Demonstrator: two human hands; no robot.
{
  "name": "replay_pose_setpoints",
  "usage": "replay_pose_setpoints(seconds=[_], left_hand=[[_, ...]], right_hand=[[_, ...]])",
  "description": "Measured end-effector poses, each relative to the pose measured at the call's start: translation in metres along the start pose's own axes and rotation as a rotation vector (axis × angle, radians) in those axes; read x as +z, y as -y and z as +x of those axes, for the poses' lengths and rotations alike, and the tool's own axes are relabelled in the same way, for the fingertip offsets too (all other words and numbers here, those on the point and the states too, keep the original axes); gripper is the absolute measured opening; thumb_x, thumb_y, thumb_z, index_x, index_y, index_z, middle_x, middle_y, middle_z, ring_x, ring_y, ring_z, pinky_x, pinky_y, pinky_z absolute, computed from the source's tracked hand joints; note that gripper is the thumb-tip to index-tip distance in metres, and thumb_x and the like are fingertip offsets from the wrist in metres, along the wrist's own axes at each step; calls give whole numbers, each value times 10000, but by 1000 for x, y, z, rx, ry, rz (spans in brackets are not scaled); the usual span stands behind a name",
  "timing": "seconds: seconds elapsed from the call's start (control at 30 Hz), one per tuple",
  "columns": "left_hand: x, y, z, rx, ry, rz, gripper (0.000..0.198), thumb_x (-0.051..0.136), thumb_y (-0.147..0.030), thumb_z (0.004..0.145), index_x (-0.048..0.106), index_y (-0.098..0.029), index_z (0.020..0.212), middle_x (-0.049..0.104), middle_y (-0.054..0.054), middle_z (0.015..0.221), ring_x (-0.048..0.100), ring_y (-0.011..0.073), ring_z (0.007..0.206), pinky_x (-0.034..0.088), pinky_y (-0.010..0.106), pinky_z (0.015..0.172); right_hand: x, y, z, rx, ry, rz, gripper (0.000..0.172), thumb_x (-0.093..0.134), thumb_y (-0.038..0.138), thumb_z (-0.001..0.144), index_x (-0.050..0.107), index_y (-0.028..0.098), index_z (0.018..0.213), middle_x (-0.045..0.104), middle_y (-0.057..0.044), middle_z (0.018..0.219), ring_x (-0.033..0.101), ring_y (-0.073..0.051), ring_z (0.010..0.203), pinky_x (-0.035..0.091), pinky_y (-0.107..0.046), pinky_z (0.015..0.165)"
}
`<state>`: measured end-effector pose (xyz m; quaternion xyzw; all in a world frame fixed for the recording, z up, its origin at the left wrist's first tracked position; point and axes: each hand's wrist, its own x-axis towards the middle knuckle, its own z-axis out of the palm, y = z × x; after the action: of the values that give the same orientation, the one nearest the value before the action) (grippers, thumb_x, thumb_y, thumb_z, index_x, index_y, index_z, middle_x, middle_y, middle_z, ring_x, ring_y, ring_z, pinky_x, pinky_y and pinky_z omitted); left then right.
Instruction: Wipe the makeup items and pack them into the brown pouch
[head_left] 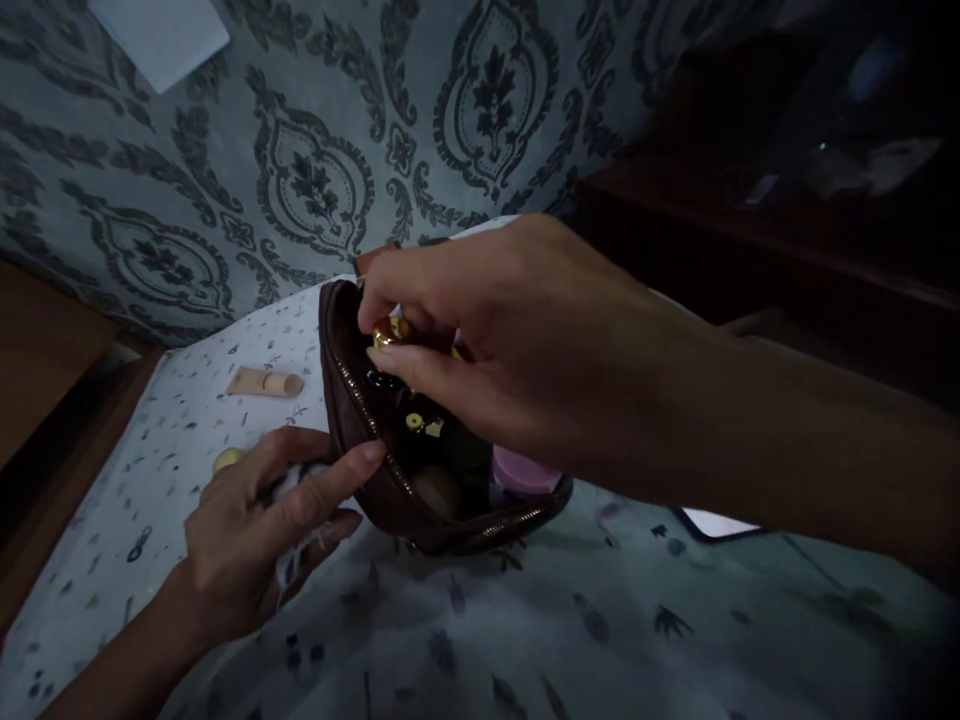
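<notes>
A brown zippered cosmetic bag (356,420) stands unzipped in the middle of the head view. Over its mouth, my right hand (480,320) pinches a shiny gold cap (386,332) between thumb and fingers; what lies under the cap is hidden in the dark bag. A pink round-edged container (525,472) and another small gold piece (415,422) show inside. My left hand (255,520) is closed around a crumpled white tissue (296,490), and its index finger touches the bag's near left rim.
A beige tube (264,382) lies left of the bag, with a small yellow object (227,459) partly behind my left hand. Part of a phone (720,525) shows under my right forearm. The patterned wall (315,185) rises behind; dark furniture (750,240) stands at right.
</notes>
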<state>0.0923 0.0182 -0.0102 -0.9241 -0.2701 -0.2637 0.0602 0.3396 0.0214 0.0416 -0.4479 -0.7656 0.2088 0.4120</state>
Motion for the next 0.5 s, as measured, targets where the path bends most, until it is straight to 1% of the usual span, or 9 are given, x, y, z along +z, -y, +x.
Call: replay_pose_setpoints(seconds=[0.07, 0.13, 0.23, 0.37, 0.43, 0.5], left_hand=[[2, 0, -1, -5, -4, -15, 384, 463, -250, 991, 567, -354, 1346, 595, 64, 1002, 595, 163, 755, 505, 288, 586], [2, 0, -1, -1, -1, -23, 383, 472, -244, 990, 560, -346, 1348, 581, 61, 1012, 588, 157, 763, 504, 279, 595], [1, -1, 0, 15, 18, -30, 438, 474, -217, 987, 504, -361, 1399, 560, 60, 1026, 575, 157, 768, 495, 287, 605], [1, -2, 0, -12, 18, -65, 457, 462, -219, 987, 490, -383, 1412, 569, 65, 998, 557, 160, 715, 498, 296, 581], [1, -1, -1, -15, 13, -56, 423, 460, -237, 991, 519, -370, 1388, 579, 65, 986, 575, 162, 724, 502, 290, 575], [1, -1, -1, -4, 12, -48, 387, 463, -245, 991, 553, -343, 1355, 585, 65, 983, 597, 163, 746, 511, 285, 584]], right_hand=[[4, -3, 3, -54, 55, -116, 159, 584, 104, 887, 599, 178, 747, 532, 55, 635, 491, -46, 514, 277, -203, 466], [9, -9, 6, -139, 84, -220, 174, 558, 118, 892, 548, 191, 735, 547, 49, 679, 435, -43, 476, 238, -215, 416], [17, -19, 8, -216, 112, -280, 149, 565, 150, 866, 517, 208, 736, 539, 41, 668, 464, -68, 521, 239, -217, 425], [25, -22, 11, -182, 156, -277, 117, 573, 124, 796, 540, 220, 738, 542, 21, 636, 537, -121, 596, 256, -240, 461], [29, -21, 12, -145, 176, -259, 138, 589, 112, 758, 538, 221, 690, 525, 16, 596, 552, -141, 603, 277, -253, 476], [35, -23, 13, -109, 195, -212, 199, 619, 104, 715, 506, 223, 601, 470, 16, 519, 546, -152, 573, 283, -265, 471]])
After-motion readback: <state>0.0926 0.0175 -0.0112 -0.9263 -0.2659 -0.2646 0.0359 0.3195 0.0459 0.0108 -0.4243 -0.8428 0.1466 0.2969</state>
